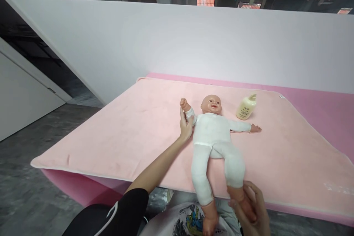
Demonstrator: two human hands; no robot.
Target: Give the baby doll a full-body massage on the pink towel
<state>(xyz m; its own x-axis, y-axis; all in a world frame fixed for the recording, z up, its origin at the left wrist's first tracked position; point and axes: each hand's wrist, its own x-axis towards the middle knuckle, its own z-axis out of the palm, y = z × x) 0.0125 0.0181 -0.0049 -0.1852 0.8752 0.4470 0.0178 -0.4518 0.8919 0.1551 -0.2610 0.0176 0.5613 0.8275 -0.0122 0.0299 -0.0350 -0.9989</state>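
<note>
Baby doll [212,129] is lying with the left hand [186,128] cupping its raised forearm and the right hand's fingers gripping its overhanging foot [246,208], where uneven pulling could drag it off the tabletop [318,108].

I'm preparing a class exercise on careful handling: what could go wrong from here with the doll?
The doll's feet hang past the near edge of the pink blanket, so a pull by the right hand could slide the doll off. With the left hand at its raised arm, pulling both ways might strain the limbs. The pump bottle sits close to the outstretched arm, which could knock it over.
</note>
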